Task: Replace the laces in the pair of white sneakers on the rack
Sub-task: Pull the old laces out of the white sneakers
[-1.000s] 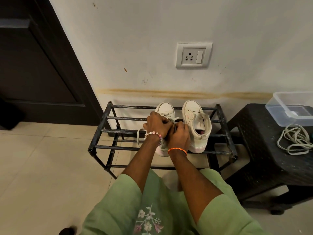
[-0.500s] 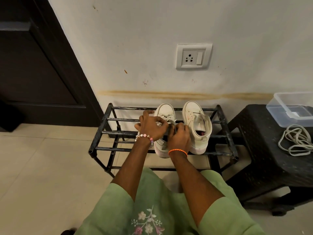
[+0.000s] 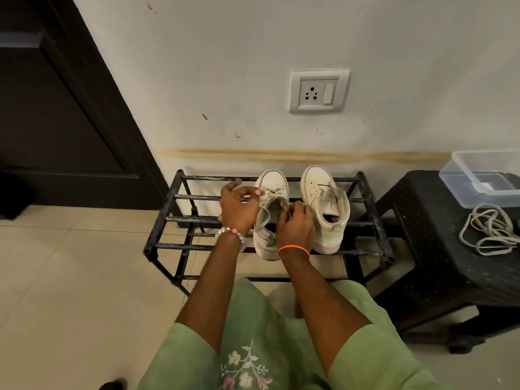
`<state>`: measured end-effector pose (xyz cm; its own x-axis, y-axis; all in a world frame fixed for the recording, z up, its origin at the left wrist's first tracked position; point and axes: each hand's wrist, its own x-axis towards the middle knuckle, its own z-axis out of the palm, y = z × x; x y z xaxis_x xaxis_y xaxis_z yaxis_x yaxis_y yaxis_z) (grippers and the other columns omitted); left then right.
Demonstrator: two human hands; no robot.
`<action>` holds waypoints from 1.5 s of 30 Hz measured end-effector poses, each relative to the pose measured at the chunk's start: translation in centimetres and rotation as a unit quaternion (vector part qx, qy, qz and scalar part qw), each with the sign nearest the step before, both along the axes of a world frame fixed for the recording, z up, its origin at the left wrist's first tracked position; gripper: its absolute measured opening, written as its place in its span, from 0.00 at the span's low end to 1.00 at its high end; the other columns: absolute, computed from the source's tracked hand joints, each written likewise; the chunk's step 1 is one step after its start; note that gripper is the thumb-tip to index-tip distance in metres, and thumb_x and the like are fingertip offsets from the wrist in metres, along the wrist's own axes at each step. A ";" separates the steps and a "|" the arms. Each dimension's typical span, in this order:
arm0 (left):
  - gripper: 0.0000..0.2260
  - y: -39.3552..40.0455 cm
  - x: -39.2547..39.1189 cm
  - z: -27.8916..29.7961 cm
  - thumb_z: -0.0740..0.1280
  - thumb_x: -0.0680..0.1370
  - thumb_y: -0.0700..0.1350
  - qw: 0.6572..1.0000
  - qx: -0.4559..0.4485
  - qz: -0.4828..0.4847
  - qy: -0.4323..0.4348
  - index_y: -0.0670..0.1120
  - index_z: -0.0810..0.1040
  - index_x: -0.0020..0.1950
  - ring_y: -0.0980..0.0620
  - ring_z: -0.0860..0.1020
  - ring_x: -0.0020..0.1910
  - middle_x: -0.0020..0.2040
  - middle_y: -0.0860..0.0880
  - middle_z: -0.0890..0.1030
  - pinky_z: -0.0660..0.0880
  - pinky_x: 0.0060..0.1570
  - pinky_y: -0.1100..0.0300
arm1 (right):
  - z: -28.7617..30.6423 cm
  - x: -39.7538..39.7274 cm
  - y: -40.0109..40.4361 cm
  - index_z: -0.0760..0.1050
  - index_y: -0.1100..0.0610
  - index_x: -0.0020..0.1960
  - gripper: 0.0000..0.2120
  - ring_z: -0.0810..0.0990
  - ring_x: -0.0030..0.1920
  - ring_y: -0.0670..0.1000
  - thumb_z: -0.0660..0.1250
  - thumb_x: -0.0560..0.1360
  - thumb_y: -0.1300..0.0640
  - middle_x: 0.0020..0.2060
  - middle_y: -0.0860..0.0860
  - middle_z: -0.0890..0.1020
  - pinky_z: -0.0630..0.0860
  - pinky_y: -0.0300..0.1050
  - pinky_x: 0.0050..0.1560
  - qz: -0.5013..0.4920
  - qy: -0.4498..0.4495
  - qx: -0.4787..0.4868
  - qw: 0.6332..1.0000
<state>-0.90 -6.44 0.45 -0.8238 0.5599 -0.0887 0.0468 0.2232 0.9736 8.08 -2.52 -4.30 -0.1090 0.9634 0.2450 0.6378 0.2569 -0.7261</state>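
Both hands work the left sneaker [image 3: 271,215], left hand [image 3: 239,205] pinching its lace [image 3: 270,192], right hand [image 3: 295,223] gripping the collar (the sneaker beyond the right hand [image 3: 323,206] looks unlaced), so relacing seems barely begun.

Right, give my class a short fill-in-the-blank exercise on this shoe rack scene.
1. Both hands work on the ____ sneaker of the pair.
2. The sneakers stand on a black ____ rack.
3. A coil of laces lies on the stool, near a clear ____.

Missing words: left; metal; container
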 end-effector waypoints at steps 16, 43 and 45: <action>0.10 -0.1 2.3 -2.5 0.68 0.74 0.44 0.963 -0.152 -0.045 0.216 0.46 0.78 0.55 0.44 0.78 0.52 0.52 0.45 0.80 0.74 0.51 0.48 | 1.9 0.4 1.0 0.75 0.52 0.61 0.13 0.69 0.59 0.56 0.62 0.77 0.54 0.58 0.55 0.70 0.73 0.50 0.53 0.148 -0.112 -0.007 0.983; 0.12 0.5 3.6 -4.6 0.63 0.77 0.44 0.966 -0.134 0.057 0.216 0.48 0.79 0.60 0.44 0.75 0.52 0.52 0.44 0.77 0.68 0.41 0.57 | 4.0 -2.3 5.3 0.78 0.56 0.46 0.15 0.76 0.41 0.54 0.56 0.71 0.70 0.44 0.55 0.81 0.73 0.37 0.34 -0.028 0.225 -0.249 0.942; 0.12 0.5 3.5 -4.6 0.63 0.77 0.43 0.965 -0.134 0.058 0.216 0.49 0.79 0.59 0.44 0.75 0.52 0.52 0.44 0.77 0.67 0.40 0.58 | 3.8 -1.7 5.0 0.81 0.54 0.40 0.16 0.78 0.42 0.53 0.58 0.70 0.68 0.45 0.55 0.83 0.76 0.42 0.42 0.054 0.134 -0.165 0.976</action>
